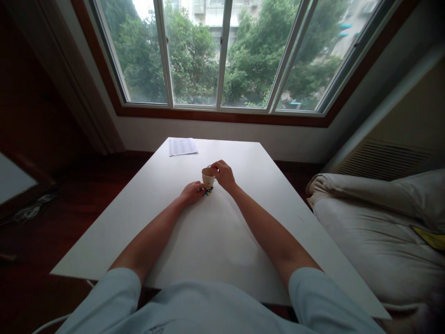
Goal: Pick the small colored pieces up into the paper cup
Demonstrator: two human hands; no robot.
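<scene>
A pale cup (207,179) stands upright on the white table (208,241), with a handle on its right side. My right hand (224,175) is at the cup's right rim, its fingertips pinched together over the opening; whether they grip the rim or a small thing is too small to tell. Close against the cup's lower left is my left hand (193,192), fingers curled in toward the base. Several small coloured pieces (208,191), blue and yellow among them, lie by my left fingertips at the foot of the cup. What those fingertips hold, if anything, is hidden.
Sheets of paper (183,146) lie at the table's far left corner. Beyond the table is a wall with a wide window (222,60). A couch with a light cover (351,232) stands along the right, and cables (33,211) lie on the floor at left.
</scene>
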